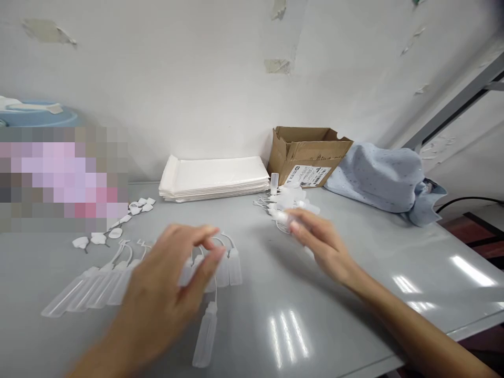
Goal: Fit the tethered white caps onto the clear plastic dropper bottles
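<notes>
My left hand [167, 286] hovers over a row of translucent plastic bottles [235, 268] with thin bent tubes. Its thumb and index finger are apart, with nothing visible between them; the other fingers are hidden. Below the thumb, a single translucent bottle [205, 338] lies apart from the row, its thin tube pointing away from me. More bottles [81, 294] lie side by side left of that hand. My right hand [325, 244] pinches a translucent bottle [289, 219] by a loose pile of similar bottles [291, 197]; motion blur and the fingers partly hide it.
White flat envelopes [220, 176] are stacked against the wall, beside an open cardboard box [311, 157] and a light blue cloth [378, 176]. Small white pieces [115, 233] are scattered at the left, near a pixelated area. A blue tub [43, 115] stands behind that area.
</notes>
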Tool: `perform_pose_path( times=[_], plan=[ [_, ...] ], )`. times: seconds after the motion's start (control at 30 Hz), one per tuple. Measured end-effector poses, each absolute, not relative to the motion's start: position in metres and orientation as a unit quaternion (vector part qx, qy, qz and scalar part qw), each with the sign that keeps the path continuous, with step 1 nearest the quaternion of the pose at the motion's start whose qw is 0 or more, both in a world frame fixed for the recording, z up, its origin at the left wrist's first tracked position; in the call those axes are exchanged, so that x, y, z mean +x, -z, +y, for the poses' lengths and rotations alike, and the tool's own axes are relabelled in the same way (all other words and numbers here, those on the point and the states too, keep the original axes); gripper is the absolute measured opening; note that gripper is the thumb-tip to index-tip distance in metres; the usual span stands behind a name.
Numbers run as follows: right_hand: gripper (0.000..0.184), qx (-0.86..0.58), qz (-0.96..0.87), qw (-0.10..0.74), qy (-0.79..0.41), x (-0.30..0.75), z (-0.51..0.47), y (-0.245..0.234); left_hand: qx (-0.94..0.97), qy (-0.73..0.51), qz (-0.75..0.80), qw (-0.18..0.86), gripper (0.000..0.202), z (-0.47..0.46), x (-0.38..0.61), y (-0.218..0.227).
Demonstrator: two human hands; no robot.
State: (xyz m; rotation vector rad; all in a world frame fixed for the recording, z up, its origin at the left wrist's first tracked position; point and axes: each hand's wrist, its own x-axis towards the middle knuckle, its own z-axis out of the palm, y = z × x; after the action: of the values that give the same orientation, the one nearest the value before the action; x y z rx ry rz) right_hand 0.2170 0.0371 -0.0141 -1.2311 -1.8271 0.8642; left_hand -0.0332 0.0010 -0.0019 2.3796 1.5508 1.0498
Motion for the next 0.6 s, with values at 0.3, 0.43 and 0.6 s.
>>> perform_pose_path(
  times=[0.3,0.43,0.6],
  plan=[
    [0.035,-0.512,-0.770,0.377,0.057,0.235,0.072,0.048,0.587,-0.251,0.769,-0.035,0.027,0.028,-0.075,-0.023],
    [0.035,-0.471,-0.797,0.369,0.084,0.217,0.049,0.041,0.606,-0.169,0.772,-0.091,0.035,0.038,-0.104,-0.019],
    [0.033,-0.370,-0.861,0.348,-0.008,0.198,0.018,0.036,0.603,-0.072,0.788,-0.097,0.042,0.051,-0.126,-0.005]
  ],
)
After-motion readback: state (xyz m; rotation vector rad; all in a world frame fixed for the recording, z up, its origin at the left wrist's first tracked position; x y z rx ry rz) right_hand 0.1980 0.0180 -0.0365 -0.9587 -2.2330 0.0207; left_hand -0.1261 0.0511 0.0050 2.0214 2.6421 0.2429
